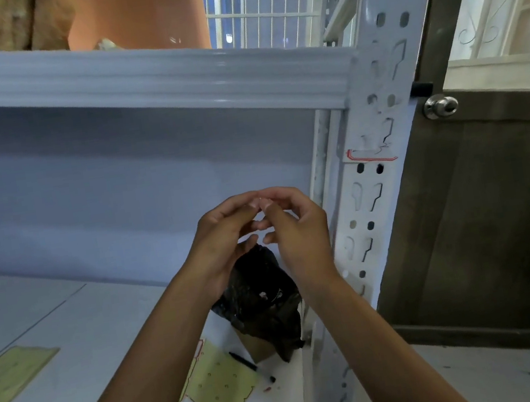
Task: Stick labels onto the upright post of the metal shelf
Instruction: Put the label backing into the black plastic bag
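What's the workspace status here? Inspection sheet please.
Surface: white shelf board, mostly bare.
Job's things: white slotted upright post with one red-edged label stuck on it; yellow backing sheets on the board.
Clutter: black plastic bag, black pen.
Hands: left hand and right hand meet fingertip to fingertip; anything pinched is too small to tell.
Cables: nothing seen.
Surroundings: door with round metal knob, barred window.
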